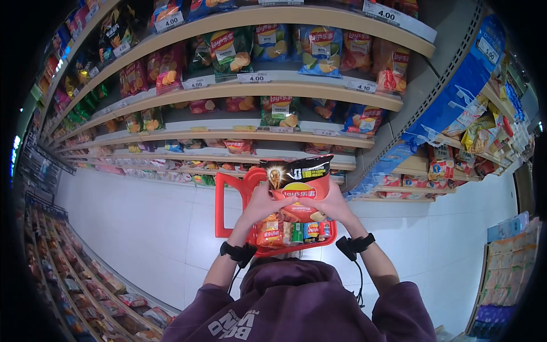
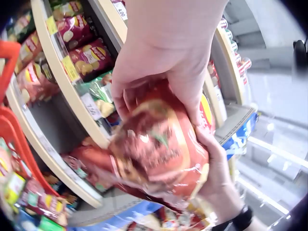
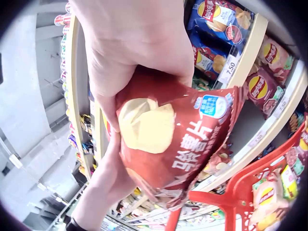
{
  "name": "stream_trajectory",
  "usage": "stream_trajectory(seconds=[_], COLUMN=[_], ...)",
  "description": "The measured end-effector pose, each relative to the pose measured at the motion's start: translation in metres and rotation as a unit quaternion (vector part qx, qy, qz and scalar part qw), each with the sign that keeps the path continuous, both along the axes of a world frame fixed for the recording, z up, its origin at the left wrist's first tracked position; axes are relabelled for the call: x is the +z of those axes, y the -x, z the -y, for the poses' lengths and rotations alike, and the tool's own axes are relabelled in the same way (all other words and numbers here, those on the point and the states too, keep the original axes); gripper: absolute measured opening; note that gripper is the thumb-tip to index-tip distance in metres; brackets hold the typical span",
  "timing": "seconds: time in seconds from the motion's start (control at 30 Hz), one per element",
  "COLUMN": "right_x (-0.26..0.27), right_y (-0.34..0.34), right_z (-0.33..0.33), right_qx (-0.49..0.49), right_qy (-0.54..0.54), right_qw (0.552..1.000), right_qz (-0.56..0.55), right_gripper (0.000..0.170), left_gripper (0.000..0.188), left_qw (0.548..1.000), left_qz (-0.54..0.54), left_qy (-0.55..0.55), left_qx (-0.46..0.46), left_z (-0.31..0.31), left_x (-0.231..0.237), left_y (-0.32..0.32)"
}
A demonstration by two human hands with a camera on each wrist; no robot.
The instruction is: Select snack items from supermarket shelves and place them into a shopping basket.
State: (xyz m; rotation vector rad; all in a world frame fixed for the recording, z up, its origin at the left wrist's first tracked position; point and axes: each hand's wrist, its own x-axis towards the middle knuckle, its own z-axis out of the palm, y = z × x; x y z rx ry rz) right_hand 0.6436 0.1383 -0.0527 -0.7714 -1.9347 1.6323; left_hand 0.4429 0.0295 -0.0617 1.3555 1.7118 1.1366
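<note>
From the head camera, your left hand (image 1: 265, 202) and right hand (image 1: 330, 199) hold a red and black Lay's chip bag (image 1: 310, 185), one hand at each side. Your thumbs lie on its front with the tips close together. The bag is above a red shopping basket (image 1: 332, 232). An orange Lay's bag (image 1: 269, 232) and a green pack (image 1: 297, 232) are in the basket. In front of you, shelves (image 1: 319, 89) hold lots of chips, and one price tag (image 1: 253, 77) says 4.00. The floor (image 1: 188, 222) is white.

From the left wrist, your left fingers bend round the bag, and its picture is blurry. Purple chip bags (image 2: 91, 57) sit on a shelf behind.

From the right wrist, your right hand grips the bag too. It shows big yellow chips and white writing. Blue Lay's bags (image 3: 219, 21) sit on a shelf nearby.
</note>
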Motion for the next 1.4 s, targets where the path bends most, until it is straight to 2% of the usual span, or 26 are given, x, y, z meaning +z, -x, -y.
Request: stream_trajectory(seconds=[0.07, 0.1, 0.13, 0.2, 0.27, 0.33, 0.37, 0.47, 0.5, 0.6, 0.7, 0.9, 1.0, 1.07, 1.2, 1.27, 1.4], right_x=[-0.015, -0.025, -0.034, -0.048, -0.04, -0.054, -0.059, -0.055, -0.053, -0.055, -0.055, -0.042, -0.037, -0.044, -0.045, -0.048, -0.058], right_y=[-0.008, -0.014, -0.02, -0.034, -0.045, -0.056, -0.06, -0.068, -0.068, -0.068, -0.07, -0.083, -0.101, -0.115, -0.138, -0.146, -0.153], right_z=[0.001, 0.0, -0.003, -0.003, -0.001, -0.002, -0.003, -0.001, 0.0, 0.001, 0.0, 0.001, 0.001, -0.001, 0.004, 0.007, 0.01], right_qx=[-0.042, -0.056, -0.06, -0.071, -0.07, -0.077, -0.092, -0.111, -0.115, -0.129, -0.13, -0.157, -0.183, -0.196, -0.228, -0.242, -0.262], right_qy=[-0.125, -0.171, -0.164, -0.147, -0.082, -0.056, -0.048, -0.022, -0.016, -0.008, -0.01, -0.022, -0.024, -0.035, -0.004, 0.012, 0.025], right_qw=[0.987, 0.974, 0.974, 0.974, 0.986, 0.993, 0.992, 0.991, 0.991, 0.99, 0.99, 0.986, 0.98, 0.974, 0.97, 0.967, 0.962], right_qz=[0.089, 0.137, 0.143, 0.158, 0.126, 0.076, 0.072, 0.077, 0.064, 0.049, 0.053, 0.045, 0.079, 0.109, 0.081, 0.077, 0.072], right_gripper=[0.08, 0.084, 0.084, 0.084, 0.084, 0.092, 0.083, 0.071, 0.07, 0.069, 0.069, 0.068, 0.069, 0.07, 0.071, 0.07, 0.067], left_gripper=[0.061, 0.064, 0.067, 0.076, 0.085, 0.077, 0.072, 0.053, 0.04, 0.037, 0.036, 0.036, 0.042, 0.046, 0.05, 0.051, 0.052], left_qw=[0.972, 0.948, 0.915, 0.883, 0.845, 0.865, 0.874, 0.944, 0.951, 0.927, 0.931, 0.93, 0.925, 0.91, 0.865, 0.859, 0.822], left_qz=[-0.231, -0.317, -0.4, -0.449, -0.494, -0.448, -0.423, -0.158, -0.139, -0.181, -0.196, -0.192, -0.205, -0.212, -0.376, -0.383, -0.389], left_qy=[0.048, 0.038, 0.026, 0.081, 0.136, 0.125, 0.124, 0.206, 0.143, 0.182, 0.152, 0.177, 0.178, 0.222, 0.229, 0.235, 0.255], left_qx=[-0.016, 0.011, 0.036, 0.113, 0.155, 0.189, 0.205, 0.205, 0.236, 0.275, 0.269, 0.259, 0.266, 0.277, 0.242, 0.246, 0.329], left_z=[0.014, 0.022, 0.032, 0.051, 0.072, 0.09, 0.101, 0.11, 0.109, 0.1, 0.104, 0.113, 0.123, 0.128, 0.147, 0.158, 0.171], left_x=[-0.015, -0.038, -0.061, -0.077, -0.092, -0.126, -0.146, -0.194, -0.2, -0.18, -0.186, -0.186, -0.184, -0.169, -0.168, -0.178, -0.172], left_y=[0.018, 0.034, 0.053, 0.083, 0.109, 0.139, 0.149, 0.17, 0.161, 0.143, 0.146, 0.164, 0.179, 0.186, 0.229, 0.255, 0.261])
